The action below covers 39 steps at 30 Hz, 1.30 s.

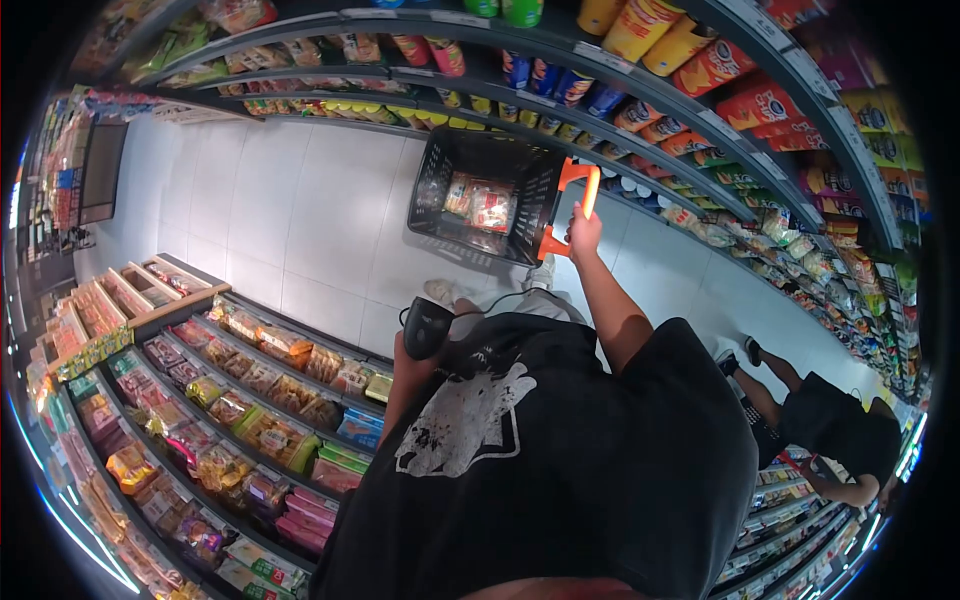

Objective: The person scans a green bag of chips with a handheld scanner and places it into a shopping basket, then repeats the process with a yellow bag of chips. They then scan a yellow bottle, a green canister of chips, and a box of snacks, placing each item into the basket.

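The orange handle of a black basket is in my right hand, with the fingers wrapped round it. Inside the basket lie a few packaged goods, one of them white and red. My left hand is low at the left of my body, closed on a black handheld device. A dark cable runs beside the device across my front. The device hides part of my left hand.
Shelves of packaged snacks stand at the left. Tubes, bags and bottles fill the shelving ahead and to the right. Pale floor tiles lie between them. Another person in dark clothes is at the lower right, beside more shelves.
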Each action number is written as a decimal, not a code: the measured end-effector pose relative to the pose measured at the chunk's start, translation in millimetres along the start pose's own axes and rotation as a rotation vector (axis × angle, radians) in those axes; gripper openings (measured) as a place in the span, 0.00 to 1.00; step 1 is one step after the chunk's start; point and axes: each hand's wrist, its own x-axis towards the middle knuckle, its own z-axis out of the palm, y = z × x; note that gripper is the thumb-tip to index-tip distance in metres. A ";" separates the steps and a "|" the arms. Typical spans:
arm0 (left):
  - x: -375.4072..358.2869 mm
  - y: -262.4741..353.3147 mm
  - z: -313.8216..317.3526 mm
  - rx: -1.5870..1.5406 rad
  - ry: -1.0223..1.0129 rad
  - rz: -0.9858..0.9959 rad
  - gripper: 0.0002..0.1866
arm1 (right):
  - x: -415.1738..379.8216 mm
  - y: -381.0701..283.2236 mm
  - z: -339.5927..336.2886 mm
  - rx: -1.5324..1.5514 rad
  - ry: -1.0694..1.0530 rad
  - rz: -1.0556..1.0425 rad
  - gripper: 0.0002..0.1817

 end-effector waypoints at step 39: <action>88.8 -60.8 -376.5 0.096 0.242 0.304 0.13 | -51.4 51.7 374.4 0.040 -0.007 -0.100 0.10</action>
